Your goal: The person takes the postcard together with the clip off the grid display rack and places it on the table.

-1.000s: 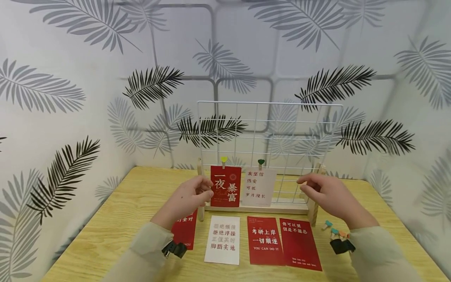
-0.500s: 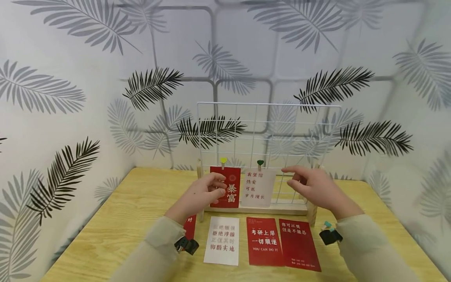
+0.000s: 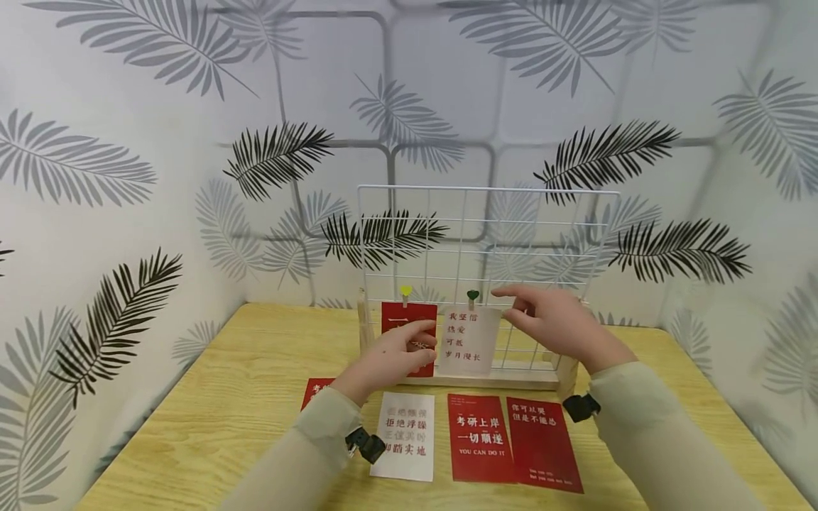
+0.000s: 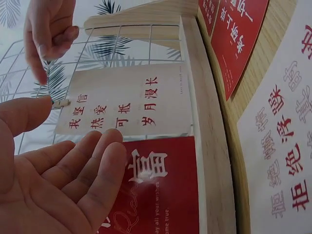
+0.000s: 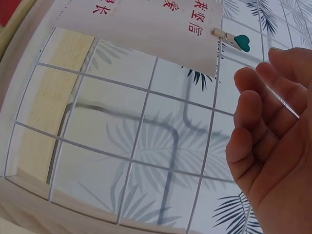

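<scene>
Head cam: white wire grid panel (image 3: 543,234) in a pale wooden stand (image 3: 473,380) at the back of the wooden table (image 3: 211,397). Clipped to the grid: red card w/ white characters (image 3: 399,316) under a yellow heart peg (image 3: 405,292), and white paper card w/ red characters (image 3: 469,341) under a green heart peg (image 3: 473,294).

Left wrist cam adds what head cam can't: left hand (image 4: 58,185) fingers (image 4: 105,165) straight, close together, overlapping the red card (image 4: 165,185) just beside the white card (image 4: 126,100); contact I can't tell.

Right wrist cam: right hand (image 5: 273,141) fingers relaxed, slightly bent, holding nothing, near the green peg (image 5: 234,40), apart from it.

I note both forearms raised, hands in front of grid. Four loose cards (image 3: 479,436) lie flat in front.
</scene>
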Demonstrator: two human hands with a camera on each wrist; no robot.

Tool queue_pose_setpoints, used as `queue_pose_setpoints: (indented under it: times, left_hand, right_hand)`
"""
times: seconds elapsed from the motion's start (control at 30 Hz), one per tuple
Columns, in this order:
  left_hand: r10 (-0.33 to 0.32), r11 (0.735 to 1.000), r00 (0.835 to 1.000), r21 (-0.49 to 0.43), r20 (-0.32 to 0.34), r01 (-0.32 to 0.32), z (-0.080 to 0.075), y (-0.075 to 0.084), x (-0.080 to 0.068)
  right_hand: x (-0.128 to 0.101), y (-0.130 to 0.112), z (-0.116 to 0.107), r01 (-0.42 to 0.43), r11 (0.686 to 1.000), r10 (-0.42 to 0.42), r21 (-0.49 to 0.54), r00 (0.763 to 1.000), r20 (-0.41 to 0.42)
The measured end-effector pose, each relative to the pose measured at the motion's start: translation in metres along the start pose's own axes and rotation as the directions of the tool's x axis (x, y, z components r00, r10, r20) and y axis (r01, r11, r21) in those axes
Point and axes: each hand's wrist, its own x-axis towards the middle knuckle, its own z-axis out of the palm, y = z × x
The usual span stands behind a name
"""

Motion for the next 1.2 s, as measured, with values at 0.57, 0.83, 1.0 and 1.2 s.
queue_pose_setpoints:
  times: [0.57,0.83,1.0,1.2]
  left_hand:
    - [-0.03,1.0,0.999,0.007,-0.012,0.03,0.016,-0.002,0.013]
    - [-0.032,0.999,0.996,0.002,-0.078,0.032,0.024,-0.001,0.013]
    - [-0.065,0.998,0.993,-0.025,-0.096,0.063,0.029,0.0,0.013]
    - [-0.057,0.997,0.991,-0.056,-0.124,0.051,0.036,-0.001,0.016]
  right_hand:
    - [0.032,-0.023,-0.002,0.025,0.984,-0.008,-0.178,0.995,0.096]
    - [0.037,-0.024,0.005,0.038,0.971,-0.017,-0.234,0.996,0.09]
    - [0.039,-0.023,0.009,0.001,0.976,0.011,-0.217,0.998,0.055]
    - [0.04,-0.023,0.013,-0.033,0.983,0.033,-0.181,0.999,-0.002]
